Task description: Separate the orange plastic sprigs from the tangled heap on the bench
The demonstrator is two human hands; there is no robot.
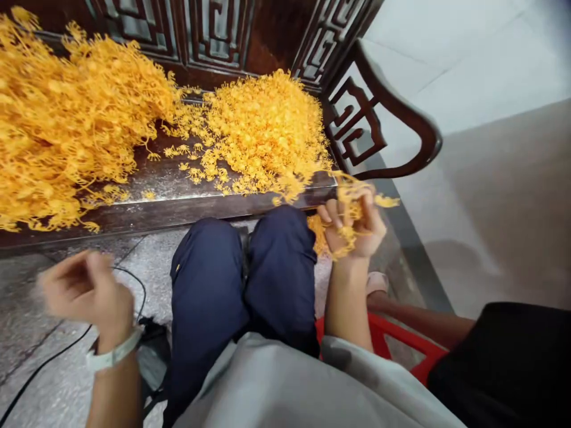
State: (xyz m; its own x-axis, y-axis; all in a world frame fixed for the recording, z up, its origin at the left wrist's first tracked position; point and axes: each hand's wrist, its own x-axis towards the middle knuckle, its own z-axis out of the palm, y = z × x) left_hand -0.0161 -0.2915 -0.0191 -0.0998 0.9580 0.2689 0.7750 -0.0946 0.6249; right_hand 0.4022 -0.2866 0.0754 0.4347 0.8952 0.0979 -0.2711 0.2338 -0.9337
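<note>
My right hand (352,229) is closed round a tangle of yellow-orange plastic pieces (350,193), which hangs out past the fingers at the bench's front right corner. Over the floor at the lower left, my left hand (84,291) is raised and blurred, its fingers curled; whether anything is between them cannot be made out. A large heap of stringy yellow pieces (66,119) covers the left of the dark wooden bench (178,208). To its right lies a second heap of small, loose yellow pieces (267,128), with several scattered between the two.
The bench has a carved back (272,35) and a curved armrest (401,113). My knees are close to its front edge. A red stool (401,336) and another person's leg (419,321) are at the right. A black cable (53,356) and a bag (154,356) lie at the lower left.
</note>
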